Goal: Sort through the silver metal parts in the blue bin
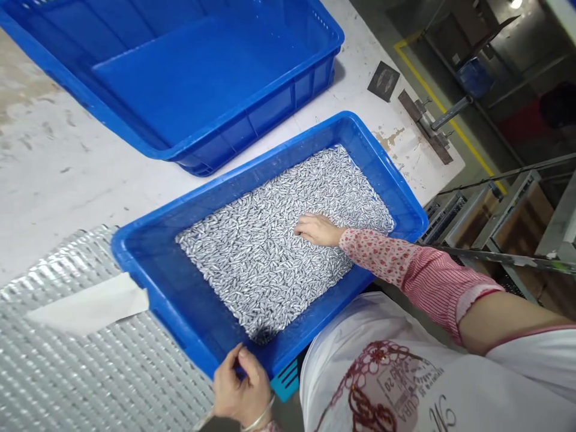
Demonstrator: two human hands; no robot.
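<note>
A shallow blue plastic tray [180,327] holds a layer of small silver spindle-shaped metal pieces [261,258]. My right hand [318,230] lies palm down on these pieces towards the right, its fingers stretched out, slightly bent and touching them. At the tray's near left corner is my left hand [243,387]. Its thumb and forefinger come together above the inner wall, and whatever sits between the tips is too small or hidden to make out. A dark patch shows among the pieces close to those fingertips.
Behind the tray stands a deeper blue crate [252,120] on the worn white table [135,186]. Ribbed silvery sheets [99,366] with a white paper strip [90,305] lie at left. A dark square plate [383,81] and a metal bracket [425,126] sit near the table's right edge.
</note>
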